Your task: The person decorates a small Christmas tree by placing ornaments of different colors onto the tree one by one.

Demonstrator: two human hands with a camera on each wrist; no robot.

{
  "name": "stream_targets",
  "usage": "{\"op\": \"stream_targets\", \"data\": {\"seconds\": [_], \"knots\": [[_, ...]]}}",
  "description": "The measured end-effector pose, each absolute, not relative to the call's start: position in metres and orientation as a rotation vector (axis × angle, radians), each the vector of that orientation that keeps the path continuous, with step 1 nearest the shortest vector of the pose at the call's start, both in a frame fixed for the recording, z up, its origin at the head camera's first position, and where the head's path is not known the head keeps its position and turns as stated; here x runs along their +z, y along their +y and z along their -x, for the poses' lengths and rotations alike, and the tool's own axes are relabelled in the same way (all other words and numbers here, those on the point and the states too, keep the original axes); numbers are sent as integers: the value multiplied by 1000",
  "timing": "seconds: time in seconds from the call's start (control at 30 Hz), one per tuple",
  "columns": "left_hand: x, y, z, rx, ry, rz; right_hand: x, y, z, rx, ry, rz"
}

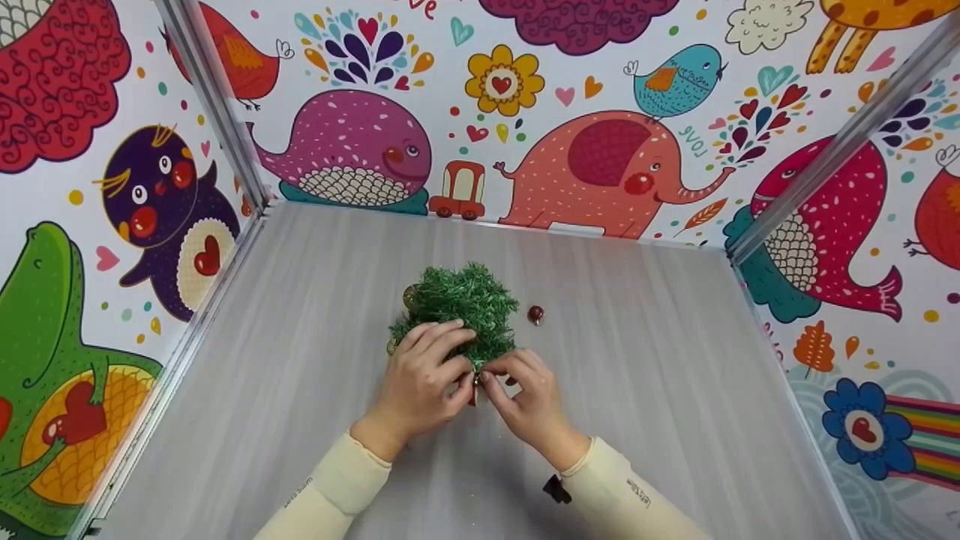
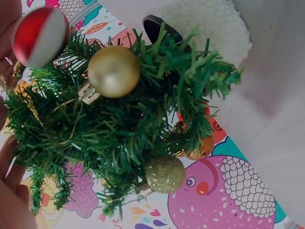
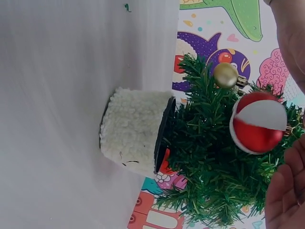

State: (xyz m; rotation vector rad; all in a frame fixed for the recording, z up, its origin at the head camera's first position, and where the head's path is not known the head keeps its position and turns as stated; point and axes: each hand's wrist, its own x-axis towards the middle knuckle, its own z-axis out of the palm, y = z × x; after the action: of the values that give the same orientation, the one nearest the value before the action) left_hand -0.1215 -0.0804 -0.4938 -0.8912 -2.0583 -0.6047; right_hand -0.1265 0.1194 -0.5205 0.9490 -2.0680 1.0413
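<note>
Printed wall panels (image 1: 570, 67), bright with whales, an elephant and a penguin, close in the worktop (image 1: 637, 330) at ten, twelve and two o'clock. Near the middle of that pale grey, streaked worktop is a small green tinsel tree (image 1: 469, 300), its trunk set in a dark-rimmed pot (image 3: 138, 131) covered in fleecy white; seen from the right wrist, the pot lies toward nine o'clock of the branches. The person's left hand (image 1: 424, 371), in a cream sleeve (image 1: 341, 469), is at the tree's seven o'clock with some fingers spread over the greenery; the right hand (image 1: 532, 390) is at five o'clock. The two come together at the tree's six o'clock edge, thumb and forefinger of each pinching at the top of a red-and-white bauble (image 3: 259, 123); which part each one grips is too small to tell. A matte gold bauble (image 2: 114, 71) hangs among the branches, and a glittery gold bauble (image 2: 164, 174) lies toward five o'clock from it in the left wrist view. A little dark red bauble (image 1: 535, 314) rests on the worktop at the tree's three o'clock, just beside it.
</note>
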Motion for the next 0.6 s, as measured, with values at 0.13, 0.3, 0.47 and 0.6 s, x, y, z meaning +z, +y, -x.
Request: {"op": "stream_targets", "data": {"seconds": [0.13, 0.3, 0.47, 0.6], "knots": [[-495, -79, 122, -596, -2047, 852, -519, 120, 129, 1017, -2082, -933], [-495, -79, 121, -546, -2070, 795, -516, 119, 132, 1007, -2096, -922], [-493, -78, 120, -536, -2087, 757, -514, 118, 135, 999, -2107, -915], [-491, -76, 120, -544, -2088, 727, -513, 117, 137, 981, -2137, -903]]}}
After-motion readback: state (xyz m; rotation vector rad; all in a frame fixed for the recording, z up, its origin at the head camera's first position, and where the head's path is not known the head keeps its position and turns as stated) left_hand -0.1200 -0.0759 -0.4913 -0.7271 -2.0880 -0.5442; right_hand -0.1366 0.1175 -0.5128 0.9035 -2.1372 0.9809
